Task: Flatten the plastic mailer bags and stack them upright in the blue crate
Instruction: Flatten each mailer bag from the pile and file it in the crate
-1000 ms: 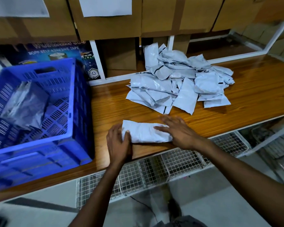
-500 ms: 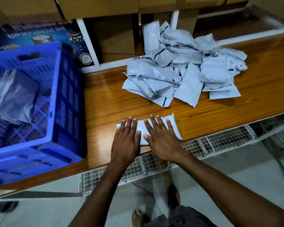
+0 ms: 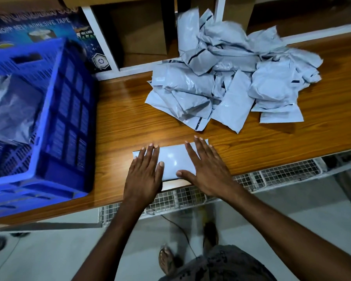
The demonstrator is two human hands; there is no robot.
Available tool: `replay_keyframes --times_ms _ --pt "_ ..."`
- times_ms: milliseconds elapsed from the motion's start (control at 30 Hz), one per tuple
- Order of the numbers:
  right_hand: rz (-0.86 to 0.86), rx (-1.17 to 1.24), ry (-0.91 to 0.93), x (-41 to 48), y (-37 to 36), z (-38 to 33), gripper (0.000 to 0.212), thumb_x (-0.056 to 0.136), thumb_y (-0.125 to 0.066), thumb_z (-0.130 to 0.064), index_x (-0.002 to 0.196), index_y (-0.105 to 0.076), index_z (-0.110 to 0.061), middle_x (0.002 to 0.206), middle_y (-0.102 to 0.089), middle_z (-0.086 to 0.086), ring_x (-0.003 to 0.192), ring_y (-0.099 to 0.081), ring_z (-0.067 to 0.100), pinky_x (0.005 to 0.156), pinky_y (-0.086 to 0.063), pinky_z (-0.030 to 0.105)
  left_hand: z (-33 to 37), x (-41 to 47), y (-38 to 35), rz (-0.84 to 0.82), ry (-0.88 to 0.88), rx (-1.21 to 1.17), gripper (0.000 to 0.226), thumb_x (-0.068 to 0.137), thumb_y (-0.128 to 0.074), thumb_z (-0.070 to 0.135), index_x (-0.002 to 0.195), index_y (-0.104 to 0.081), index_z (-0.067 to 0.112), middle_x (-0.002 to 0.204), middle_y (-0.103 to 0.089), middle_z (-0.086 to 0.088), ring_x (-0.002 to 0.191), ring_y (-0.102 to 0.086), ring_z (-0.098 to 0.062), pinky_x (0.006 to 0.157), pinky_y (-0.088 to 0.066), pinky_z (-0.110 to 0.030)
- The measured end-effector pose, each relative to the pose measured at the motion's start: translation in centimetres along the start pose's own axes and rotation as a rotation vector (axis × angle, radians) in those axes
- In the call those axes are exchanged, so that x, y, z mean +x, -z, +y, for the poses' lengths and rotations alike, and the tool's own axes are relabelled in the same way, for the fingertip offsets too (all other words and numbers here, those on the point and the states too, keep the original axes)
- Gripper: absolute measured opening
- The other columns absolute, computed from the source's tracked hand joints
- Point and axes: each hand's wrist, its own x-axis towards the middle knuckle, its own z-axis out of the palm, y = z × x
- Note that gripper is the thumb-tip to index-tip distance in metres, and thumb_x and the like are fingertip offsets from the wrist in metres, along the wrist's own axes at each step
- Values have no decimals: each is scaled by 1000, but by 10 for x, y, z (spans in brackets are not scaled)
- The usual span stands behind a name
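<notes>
Head: mailer bag (image 3: pixel 171 161) lies beneath left hand (image 3: pixel 144 175), right hand (image 3: pixel 209 173) fingers (image 3: pixel 191 153).

A single head-worn wide-angle view looks steeply down and forward from close above the wooden surface (image 3: pixel 120 122), reaching the floor (image 3: pixel 49 256) below its near edge.

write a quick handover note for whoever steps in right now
Hands: left hand and right hand both open, pressing flat on one mailer near the table front edge.
Things: loose pile behind it to the right; blue crate at left.
Done: some bags already in the crate, count unclear.
Left: finish flattening this one, stand it in the crate, then the pile.
</notes>
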Motion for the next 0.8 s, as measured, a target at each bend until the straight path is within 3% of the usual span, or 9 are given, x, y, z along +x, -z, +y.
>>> replay_keyframes --times_ms 100,333,433,567,633,700,800 --pt "-28 9 -11 -2 3 14 97 89 -14 -88 158 22 -30 165 28 -1 152 27 14 127 4 42 3 2 3 -13 29 -36 60 108 -11 51 165 -5 32 171 0 10 158 6 -8 127 -1 -32" --pt "-188 -53 -3 10 21 14 104 84 -6 -91 158 22 -24 164 31 5 149 32 19 122 16 51 0 6 10 -64 33 -139 67 106 -14 58 165 2 29 171 11 6 157 14 -9 129 -3 -37" --pt "-86 -26 133 1 28 9 108 84 -19 -92 157 25 -25 163 35 3 149 33 18 123 15 48 1 -11 16 -46 -24 -175 75 103 -23 68 164 1 32 171 13 9 157 15 -9 127 3 -32" --pt "-153 -105 257 -23 20 6 116 79 -35 -94 156 26 -33 163 33 -6 152 25 15 126 6 47 -9 -34 14 -154 -137 -4 99 90 -30 87 164 4 31 171 6 10 158 10 -12 128 -3 -38" --pt "-125 -154 246 -34 17 3 111 87 -48 -79 157 23 -31 165 28 -4 155 18 18 127 -1 46 -18 -42 14 -136 -203 -5 96 94 -44 77 165 -2 29 171 2 9 159 2 -15 128 -12 -40" --pt "-82 -145 256 -45 21 0 92 99 -56 -47 162 9 -28 169 16 0 157 3 21 125 -17 48 -25 -49 17 -110 -276 -32 84 97 -64 47 164 -19 26 170 -10 7 157 -19 -21 121 -35 -47" --pt "48 -40 258 -58 38 -5 73 95 -61 -11 158 -31 -29 166 -23 2 144 -38 23 100 -50 37 -28 -57 33 43 -325 -130 67 87 -71 4 147 -54 28 165 -34 8 135 -55 -22 92 -58 -43"
